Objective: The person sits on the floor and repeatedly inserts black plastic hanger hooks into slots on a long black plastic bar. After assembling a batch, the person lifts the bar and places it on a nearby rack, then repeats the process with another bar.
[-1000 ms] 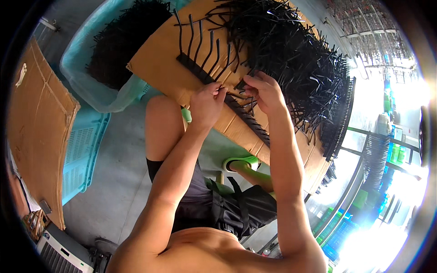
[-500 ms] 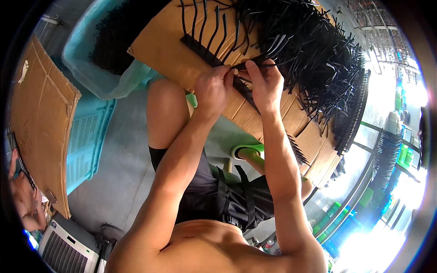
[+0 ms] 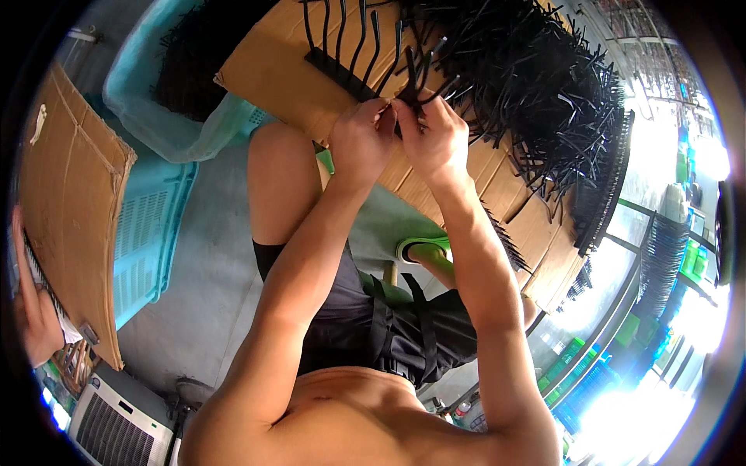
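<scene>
Several bent, thin black plastic rods [image 3: 423,70] fan upward from my right hand [image 3: 435,138], which is closed around their lower ends. My left hand [image 3: 361,141] is closed in a pinch beside it, the fingertips of both hands almost touching. What sits between the left fingertips is hidden. Under and beyond my left hand lies a long black strip [image 3: 338,74] with a row of similar rods standing up from it. It rests slantwise on a cardboard-covered work surface [image 3: 268,66]. To the right of my hands spreads a big heap of loose black rods [image 3: 536,93].
A light-blue lined basket [image 3: 128,101] with black pieces stands at the far left. Nearer are an upright cardboard sheet [image 3: 74,210], a blue crate [image 3: 151,241] and another person's hand [image 3: 35,311]. Toothed black strips [image 3: 610,186] line the surface's right edge.
My right hand has drawn left and slightly nearer, against my left hand. The rods in it have tilted more upright. The other person's hand at the left has moved.
</scene>
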The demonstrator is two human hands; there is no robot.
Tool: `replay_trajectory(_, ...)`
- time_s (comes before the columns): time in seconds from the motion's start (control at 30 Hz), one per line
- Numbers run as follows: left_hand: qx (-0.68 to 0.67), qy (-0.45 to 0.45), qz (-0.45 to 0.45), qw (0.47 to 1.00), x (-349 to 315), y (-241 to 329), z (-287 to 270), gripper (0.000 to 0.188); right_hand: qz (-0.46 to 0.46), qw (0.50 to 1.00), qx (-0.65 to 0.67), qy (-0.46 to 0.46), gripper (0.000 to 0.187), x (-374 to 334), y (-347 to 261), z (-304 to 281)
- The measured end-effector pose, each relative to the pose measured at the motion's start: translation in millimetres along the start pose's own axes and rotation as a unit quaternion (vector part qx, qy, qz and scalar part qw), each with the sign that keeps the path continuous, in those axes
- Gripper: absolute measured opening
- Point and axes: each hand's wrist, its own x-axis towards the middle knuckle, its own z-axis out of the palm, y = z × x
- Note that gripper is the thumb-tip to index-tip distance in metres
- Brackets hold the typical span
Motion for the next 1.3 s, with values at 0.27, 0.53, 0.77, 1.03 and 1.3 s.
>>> replay_trajectory(0.27, 0.024, -0.029, 0.052, 0.998, -8, 18, -4, 0.010, 0.275, 0.894, 0.353, 0.021, 0.012, -6, 8, -23)
replay_trajectory(0.53, 0.026, -0.026, 0.126, 0.991, -3, 19, -6, 0.007, 0.268, 0.908, 0.321, 0.025, 0.016, -9, 9, -22)
replay_trajectory(0.77, 0.045, -0.035, 0.132, 0.990, -4, 17, -6, 0.008, 0.236, 0.957, 0.170, -0.011, 0.016, -9, 3, -23)
replay_trajectory(1.03, 0.027, -0.053, 0.086, 0.994, -15, 32, -8, 0.009, 0.288, 0.903, 0.319, 0.022, 0.017, -20, 11, -39)
replay_trajectory(1.3, 0.043, -0.068, 0.154, 0.985, -14, 25, -2, 0.008, 0.292, 0.905, 0.309, 0.012, 0.016, -22, 17, -35)
